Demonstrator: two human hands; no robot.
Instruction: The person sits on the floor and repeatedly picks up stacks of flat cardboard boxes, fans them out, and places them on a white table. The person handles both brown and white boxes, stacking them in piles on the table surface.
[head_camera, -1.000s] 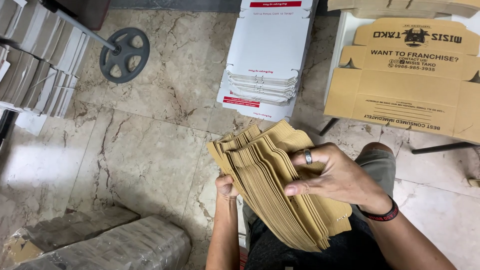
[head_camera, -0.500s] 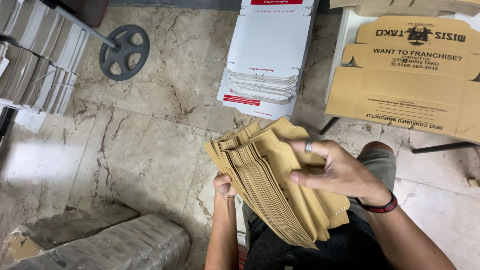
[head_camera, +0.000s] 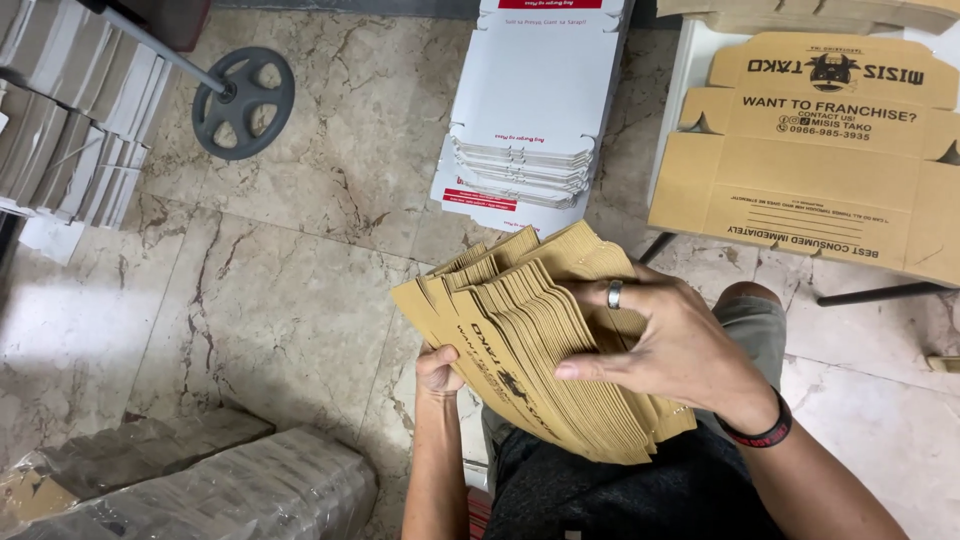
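- One thick stack of flat brown cardboard sheets (head_camera: 540, 345), fanned, too many to count, held over the lap.
- Left hand (head_camera: 437, 368) closed around the stack's lower edge from beneath; right hand (head_camera: 665, 340) — ring on one finger, dark band at the wrist — spread flat on top, fingers pressing the sheets.
- One stack of white flat box blanks (head_camera: 535, 110) on the floor ahead.
- One unfolded brown box blank (head_camera: 815, 165) on a white table (head_camera: 672, 90) to the right.
- One grey wheel-shaped base (head_camera: 243, 102) — marble floor (head_camera: 250, 300) beneath.
- Two plastic-wrapped bundles (head_camera: 200, 480) at lower left.
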